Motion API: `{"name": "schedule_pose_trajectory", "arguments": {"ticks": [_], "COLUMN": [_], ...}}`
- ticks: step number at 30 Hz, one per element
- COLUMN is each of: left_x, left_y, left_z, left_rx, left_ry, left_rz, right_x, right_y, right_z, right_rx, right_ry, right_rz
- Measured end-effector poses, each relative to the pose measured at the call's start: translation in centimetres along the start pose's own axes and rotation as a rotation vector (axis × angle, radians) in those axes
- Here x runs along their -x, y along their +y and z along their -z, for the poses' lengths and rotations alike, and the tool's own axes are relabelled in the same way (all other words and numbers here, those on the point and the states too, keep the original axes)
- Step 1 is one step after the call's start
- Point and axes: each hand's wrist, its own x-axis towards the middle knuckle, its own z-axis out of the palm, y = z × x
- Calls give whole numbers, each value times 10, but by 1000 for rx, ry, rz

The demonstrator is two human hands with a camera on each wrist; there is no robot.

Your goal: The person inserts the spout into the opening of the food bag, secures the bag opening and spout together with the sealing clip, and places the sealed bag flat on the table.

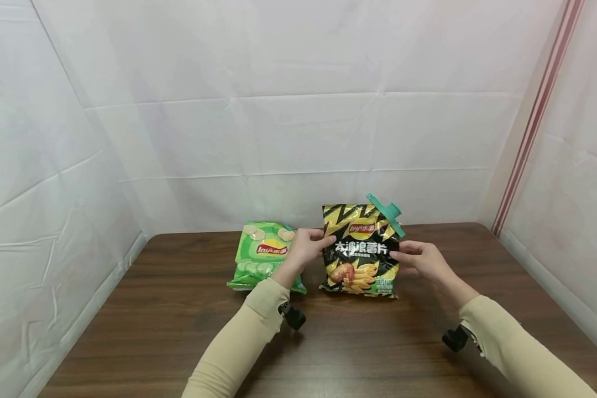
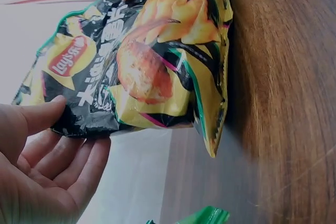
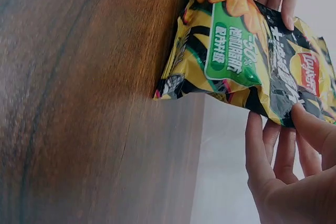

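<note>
A black and yellow bag of chips (image 1: 360, 271) stands upright at the back of the table, its front facing me. My left hand (image 1: 305, 247) pinches its left edge, thumb on the front and fingers behind. On the opposite edge my right hand (image 1: 423, 258) grips the bag the same way. A teal bag clip (image 1: 389, 214) sits slanted across the bag's upper right corner. Left of it, a green bag of chips (image 1: 261, 260) leans back, partly hidden by my left hand. In the left wrist view the black bag's bottom edge (image 2: 223, 77) is right at the tabletop.
The brown wooden table (image 1: 179, 331) ends at a white cloth backdrop (image 1: 298, 138) close behind the bags. White cloth also hangs along both sides, with a red stripe (image 1: 537, 121) at the right corner.
</note>
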Motion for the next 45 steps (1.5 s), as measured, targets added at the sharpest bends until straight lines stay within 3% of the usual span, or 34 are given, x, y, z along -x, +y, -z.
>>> {"name": "schedule_pose_trajectory", "arguments": {"ticks": [3, 9, 19, 28, 45], "left_x": [0, 1, -4, -7, -13], "left_y": [1, -1, -4, -8, -17], "left_z": [1, -1, -10, -18, -27], "left_rx": [45, 14, 19, -12, -86], "left_ry": [15, 72, 157, 141, 163], "left_rz": [20, 16, 12, -14, 47], "right_x": [-2, -8, -16, -19, -25], "right_y": [2, 3, 5, 10, 22], "right_z": [1, 0, -4, -4, -2], "right_rx": [-2, 9, 67, 22, -43], "right_ry": [2, 2, 84, 99, 52], "right_rz": [-6, -15, 2, -38, -100]}}
